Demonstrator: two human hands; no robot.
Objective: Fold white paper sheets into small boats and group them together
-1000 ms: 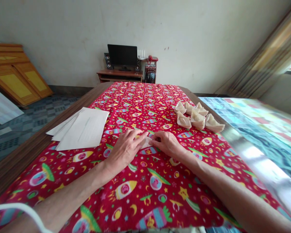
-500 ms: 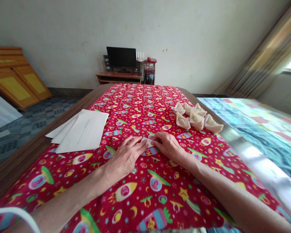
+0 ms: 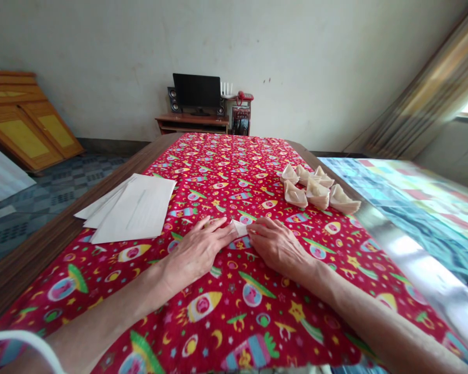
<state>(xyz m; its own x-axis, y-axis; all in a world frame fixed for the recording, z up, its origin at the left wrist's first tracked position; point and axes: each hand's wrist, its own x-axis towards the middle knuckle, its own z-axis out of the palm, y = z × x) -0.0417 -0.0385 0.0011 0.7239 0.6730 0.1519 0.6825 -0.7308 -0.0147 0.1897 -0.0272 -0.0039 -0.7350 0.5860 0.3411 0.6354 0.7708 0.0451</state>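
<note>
The left hand (image 3: pixel 198 248) is partly open, its lightly bent fingers loosely spread with the tips on one end of a small, pointed, folded piece of white paper (image 3: pixel 241 229); the right hand (image 3: pixel 281 245) is more curled, its fingertips bunched at the opposite end, and whether they pinch it cannot be told. The paper lies between the hands, at 2 o'clock from the left and 10 o'clock from the right, with crisp creases against a soft, plush-looking red cloth (image 3: pixel 205 304) printed with rockets, stars and moons. At 10 o'clock from the hands, flat, off-white rectangular sheets (image 3: pixel 136 210) overlap in a fan. At 2 o'clock, cream-coloured, boat-shaped folded pieces (image 3: pixel 317 194) sit in clustered, nested stacks with pointed corners. Brown wood-grain table edges (image 3: pixel 113 195) flank the cloth. Farther out, near 11 o'clock, a black flat monitor (image 3: pixel 197 91) stands on a reddish-brown desk (image 3: pixel 193 120).
</note>
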